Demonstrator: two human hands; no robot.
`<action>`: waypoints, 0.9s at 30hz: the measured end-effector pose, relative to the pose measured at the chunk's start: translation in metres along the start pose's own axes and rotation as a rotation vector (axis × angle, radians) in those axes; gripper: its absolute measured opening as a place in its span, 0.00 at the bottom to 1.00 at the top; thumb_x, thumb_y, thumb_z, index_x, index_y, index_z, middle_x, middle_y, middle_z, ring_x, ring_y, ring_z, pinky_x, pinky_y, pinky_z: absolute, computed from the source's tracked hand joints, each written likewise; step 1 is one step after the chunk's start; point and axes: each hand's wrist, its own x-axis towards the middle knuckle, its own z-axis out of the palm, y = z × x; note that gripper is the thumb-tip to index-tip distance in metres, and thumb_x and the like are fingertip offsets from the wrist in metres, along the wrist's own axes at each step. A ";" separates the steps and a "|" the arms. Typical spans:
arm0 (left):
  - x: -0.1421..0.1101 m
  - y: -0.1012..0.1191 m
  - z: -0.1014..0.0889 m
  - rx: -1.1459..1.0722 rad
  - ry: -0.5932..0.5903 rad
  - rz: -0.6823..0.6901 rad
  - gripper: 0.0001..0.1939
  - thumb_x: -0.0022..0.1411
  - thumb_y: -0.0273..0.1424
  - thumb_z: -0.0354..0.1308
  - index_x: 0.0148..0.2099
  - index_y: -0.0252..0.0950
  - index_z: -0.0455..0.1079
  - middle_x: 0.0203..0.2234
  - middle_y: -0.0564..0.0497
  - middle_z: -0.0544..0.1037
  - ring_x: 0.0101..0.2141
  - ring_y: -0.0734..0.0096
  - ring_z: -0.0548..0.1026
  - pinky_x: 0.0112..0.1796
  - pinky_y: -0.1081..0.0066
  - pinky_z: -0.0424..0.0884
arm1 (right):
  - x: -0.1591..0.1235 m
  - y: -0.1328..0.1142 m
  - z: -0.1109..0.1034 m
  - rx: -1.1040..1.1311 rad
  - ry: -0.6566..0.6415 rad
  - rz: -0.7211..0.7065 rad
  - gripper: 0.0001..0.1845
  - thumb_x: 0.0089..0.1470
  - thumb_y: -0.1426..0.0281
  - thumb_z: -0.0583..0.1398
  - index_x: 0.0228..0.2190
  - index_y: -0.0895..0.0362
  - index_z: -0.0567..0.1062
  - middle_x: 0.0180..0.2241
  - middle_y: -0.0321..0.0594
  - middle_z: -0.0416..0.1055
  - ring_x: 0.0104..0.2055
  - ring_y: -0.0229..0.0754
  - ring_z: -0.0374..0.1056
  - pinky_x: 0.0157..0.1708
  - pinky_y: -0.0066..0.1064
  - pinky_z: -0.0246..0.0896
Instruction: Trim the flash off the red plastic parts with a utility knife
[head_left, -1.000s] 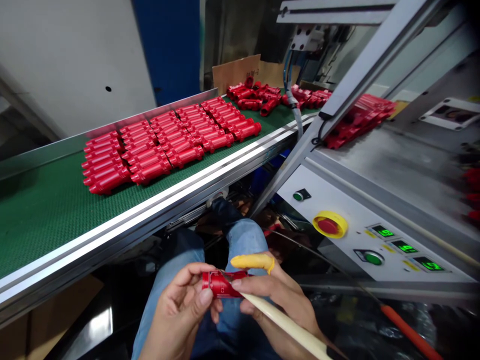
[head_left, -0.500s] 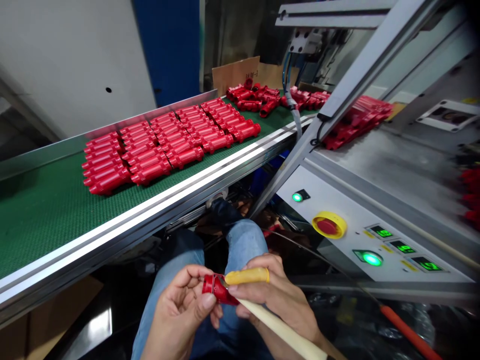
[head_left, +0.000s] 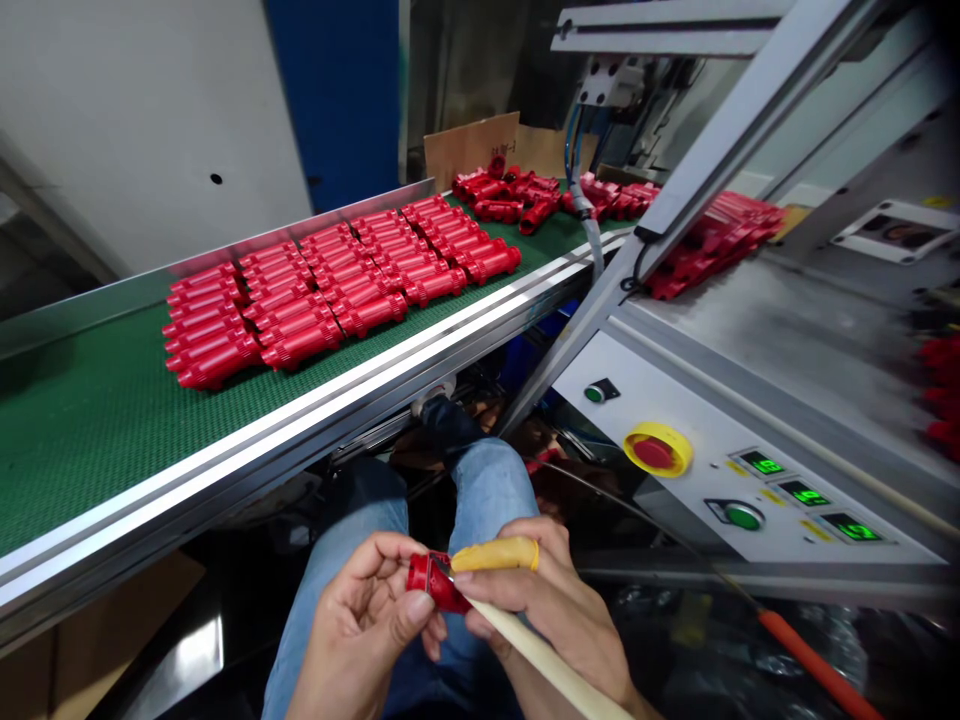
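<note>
My left hand (head_left: pixel 367 630) is closed around a small red plastic cylinder part (head_left: pixel 435 582), held over my lap. My right hand (head_left: pixel 540 600) grips a cream-handled tool (head_left: pixel 540 660), whose metal tip touches the part's end. A yellow rubber cot (head_left: pixel 495 554) covers my right index finger, which lies along the top of the part. Rows of matching red parts (head_left: pixel 330 290) lie on the green conveyor belt (head_left: pixel 90 420) beyond my knees.
A loose heap of red parts (head_left: pixel 517 195) sits at the belt's far end, and more (head_left: pixel 712 240) behind the machine's guard. To the right is a control panel with a red emergency stop (head_left: pixel 656 452), a green button (head_left: pixel 742 516) and green displays. An orange-tipped rod (head_left: pixel 810 660) lies at lower right.
The red part has been turned from lying sideways to end-on toward me. My right index finger has come down onto it. The panel's green lamps lit up and went out again.
</note>
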 end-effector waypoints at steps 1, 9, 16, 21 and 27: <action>0.000 0.000 0.000 0.002 0.010 0.005 0.18 0.52 0.35 0.77 0.41 0.33 0.77 0.25 0.50 0.79 0.23 0.72 0.76 0.25 0.74 0.74 | -0.002 0.000 -0.001 -0.014 -0.005 0.011 0.10 0.61 0.74 0.64 0.45 0.54 0.78 0.40 0.38 0.78 0.42 0.40 0.68 0.45 0.36 0.61; -0.001 0.003 0.001 0.036 0.003 -0.002 0.19 0.52 0.37 0.77 0.41 0.33 0.76 0.24 0.50 0.79 0.23 0.71 0.75 0.25 0.73 0.74 | -0.005 -0.001 -0.007 0.079 -0.038 0.034 0.16 0.58 0.78 0.66 0.48 0.55 0.77 0.42 0.41 0.77 0.45 0.42 0.67 0.46 0.36 0.65; -0.002 0.002 0.001 0.016 -0.013 0.008 0.18 0.52 0.36 0.77 0.40 0.33 0.76 0.23 0.51 0.79 0.23 0.71 0.76 0.25 0.73 0.75 | 0.003 -0.003 -0.002 0.064 -0.031 0.002 0.13 0.59 0.76 0.66 0.46 0.55 0.77 0.41 0.40 0.77 0.44 0.41 0.66 0.45 0.35 0.63; 0.001 0.001 -0.004 0.034 -0.041 0.011 0.17 0.53 0.35 0.76 0.41 0.33 0.77 0.24 0.51 0.80 0.23 0.72 0.77 0.25 0.74 0.75 | -0.001 -0.001 -0.004 0.073 -0.076 0.040 0.13 0.61 0.73 0.65 0.47 0.54 0.75 0.43 0.39 0.76 0.46 0.41 0.66 0.48 0.35 0.63; 0.004 -0.002 -0.013 0.135 -0.060 0.016 0.15 0.56 0.35 0.75 0.41 0.34 0.76 0.24 0.50 0.80 0.23 0.70 0.77 0.26 0.72 0.76 | 0.004 0.002 -0.004 -0.030 -0.219 0.009 0.07 0.66 0.70 0.59 0.46 0.55 0.72 0.46 0.39 0.76 0.52 0.40 0.66 0.53 0.33 0.59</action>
